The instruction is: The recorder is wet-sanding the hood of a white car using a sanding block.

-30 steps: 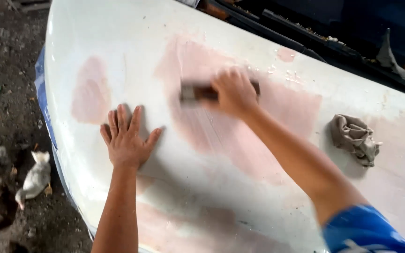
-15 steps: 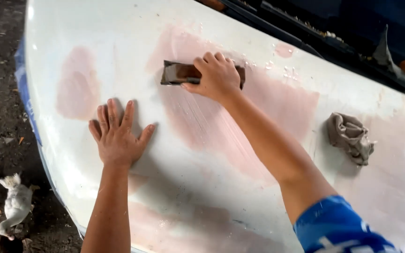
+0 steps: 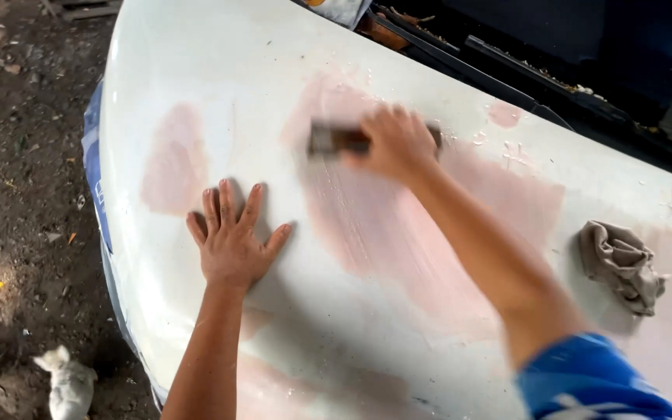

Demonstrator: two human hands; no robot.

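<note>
The right hand [image 3: 398,144] is clasping a dark sanding block [image 3: 336,140], fingers curled over its top, on the large pink filler patch [image 3: 398,233] of the white car panel [image 3: 219,62]. The block's long axis is lying left to right, jutting left past the knuckles. The left hand [image 3: 231,241], nearer and to the left, is lying flat on the panel, fingers spread, holding nothing. A crumpled rag [image 3: 620,264] is resting well apart on the right.

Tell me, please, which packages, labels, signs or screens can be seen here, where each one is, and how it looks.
No screen and no sign is in view.
Blue sheet: along the left edge of the white panel, under it; blue with a small pale patch, perhaps a label, too small to tell.
Pale bag or wrapper: top edge, behind the panel; whitish with an orange spot, mostly cut off.
</note>
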